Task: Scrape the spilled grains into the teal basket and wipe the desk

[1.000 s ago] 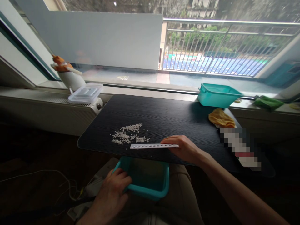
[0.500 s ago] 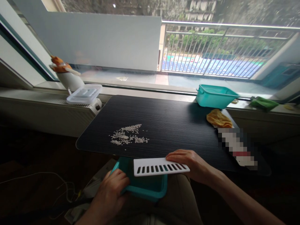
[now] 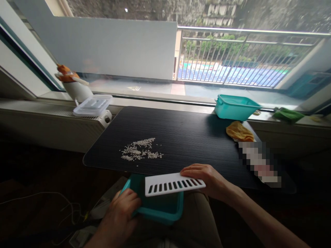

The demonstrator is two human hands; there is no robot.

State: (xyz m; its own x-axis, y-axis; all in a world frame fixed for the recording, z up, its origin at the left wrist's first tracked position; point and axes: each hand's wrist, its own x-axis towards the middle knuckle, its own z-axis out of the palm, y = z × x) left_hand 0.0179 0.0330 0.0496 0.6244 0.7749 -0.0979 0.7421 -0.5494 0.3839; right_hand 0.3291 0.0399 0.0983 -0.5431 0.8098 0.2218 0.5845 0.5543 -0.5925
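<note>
My right hand [image 3: 207,179] holds a white slotted plastic strip [image 3: 172,183] by its right end, lying flat over a teal tub [image 3: 165,208] just below the near edge of the black table [image 3: 186,134]. My left hand [image 3: 121,215] grips the tub's left rim and keeps it on my lap. A small scatter of white grains [image 3: 141,153] lies on the table's near left part, a little beyond the strip.
A second teal tub [image 3: 234,106] stands at the table's far right, an orange cloth [image 3: 239,132] beside it. On the left sill are a clear lidded box [image 3: 93,104] and a white cup [image 3: 73,89] with orange contents. Cables [image 3: 38,199] lie on the floor.
My right hand pulled the white strip off the table towards me and laid it flat above the tub. The left hand stayed on the tub's rim.
</note>
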